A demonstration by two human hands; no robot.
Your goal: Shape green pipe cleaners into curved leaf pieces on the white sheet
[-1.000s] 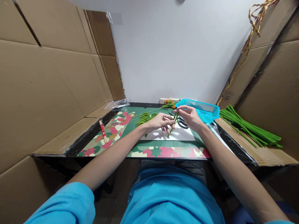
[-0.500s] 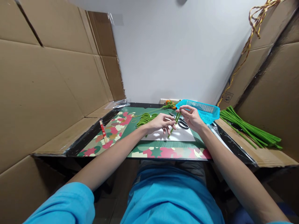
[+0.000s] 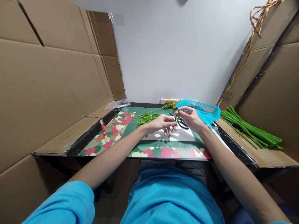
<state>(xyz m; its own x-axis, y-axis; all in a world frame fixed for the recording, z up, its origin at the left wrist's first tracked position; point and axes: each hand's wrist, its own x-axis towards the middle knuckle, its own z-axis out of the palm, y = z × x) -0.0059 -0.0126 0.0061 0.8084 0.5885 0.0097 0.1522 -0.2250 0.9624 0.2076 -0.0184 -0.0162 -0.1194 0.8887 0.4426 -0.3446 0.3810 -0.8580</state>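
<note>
A bent green pipe cleaner point(image 3: 177, 119) is pinched between my two hands above a white sheet of paper point(image 3: 184, 137). My left hand point(image 3: 163, 123) grips its lower part, and a green end hangs below those fingers. At its upper part, my right hand point(image 3: 188, 116) closes thumb and fingertips on it. Black-handled scissors point(image 3: 183, 124) lie on the paper behind my hands, partly covered. Curved green pipe-cleaner pieces point(image 3: 145, 119) rest left of my left hand, partly hidden by it.
A blue plastic basket point(image 3: 207, 109) stands at the back right. Loose green pipe cleaners point(image 3: 249, 127) lie on cardboard at the right. Orange flowers point(image 3: 171, 103) with a green stem lie at the back. A red-wrapped bundle of sticks point(image 3: 103, 131) is at the left. Cardboard walls point(image 3: 58, 77) flank the table.
My right hand has shifted slightly left and down, closer to my left hand. Both still hold the pipe cleaner, and less of it shows between them.
</note>
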